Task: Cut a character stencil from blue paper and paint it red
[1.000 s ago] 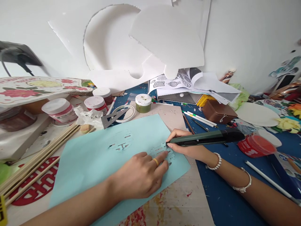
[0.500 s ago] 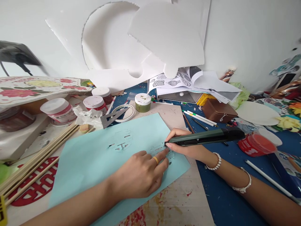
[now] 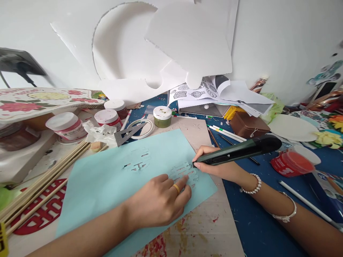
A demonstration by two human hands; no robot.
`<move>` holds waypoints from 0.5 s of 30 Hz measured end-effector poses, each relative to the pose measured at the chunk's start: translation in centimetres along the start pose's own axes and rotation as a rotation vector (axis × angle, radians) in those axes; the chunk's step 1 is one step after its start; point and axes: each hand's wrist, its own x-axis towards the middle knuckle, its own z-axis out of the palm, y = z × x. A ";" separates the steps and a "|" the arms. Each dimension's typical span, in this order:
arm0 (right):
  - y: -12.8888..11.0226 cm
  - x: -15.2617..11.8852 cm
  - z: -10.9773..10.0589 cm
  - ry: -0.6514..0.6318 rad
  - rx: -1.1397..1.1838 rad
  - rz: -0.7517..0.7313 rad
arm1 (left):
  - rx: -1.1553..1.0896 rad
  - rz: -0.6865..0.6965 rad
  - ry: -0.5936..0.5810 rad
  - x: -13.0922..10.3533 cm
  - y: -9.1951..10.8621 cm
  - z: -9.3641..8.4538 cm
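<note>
A sheet of light blue paper (image 3: 99, 182) lies on a paint-stained board (image 3: 211, 228), with small cut-out shapes in two patches. My left hand (image 3: 163, 200) rests palm down on the paper, fingers spread a little, its fingertips beside the right-hand cut patch (image 3: 182, 169). Between the thumb and fingers of my right hand (image 3: 206, 162) is a dark green utility knife (image 3: 238, 150), slanting up to the right. Its front end is at the upper right edge of that patch; the blade itself is too small to make out.
Behind the paper stand a green paint jar (image 3: 162, 117), a tape roll (image 3: 146, 130) and a set square (image 3: 128, 134). Wooden sticks (image 3: 45, 178) lie at left. To the right are markers (image 3: 227, 132), a brown box (image 3: 249, 125) and a red jar (image 3: 292, 162). White foam boards (image 3: 190, 39) lean on the wall.
My right hand has moved slightly right with the utility knife, off the fingertips of my left hand. The left hand has drawn back a little, showing more of the cut patch.
</note>
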 end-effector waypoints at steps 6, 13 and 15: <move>0.0 0.1 0.4 0.012 -0.037 -0.001 | 0.007 0.002 0.006 -0.1 0.0 0.0; 0.0 0.3 1.0 0.015 -0.016 -0.019 | 0.033 -0.002 0.015 -0.1 0.1 -0.1; 0.1 0.2 1.1 0.011 -0.016 -0.025 | 0.049 -0.002 0.021 0.0 0.0 -0.2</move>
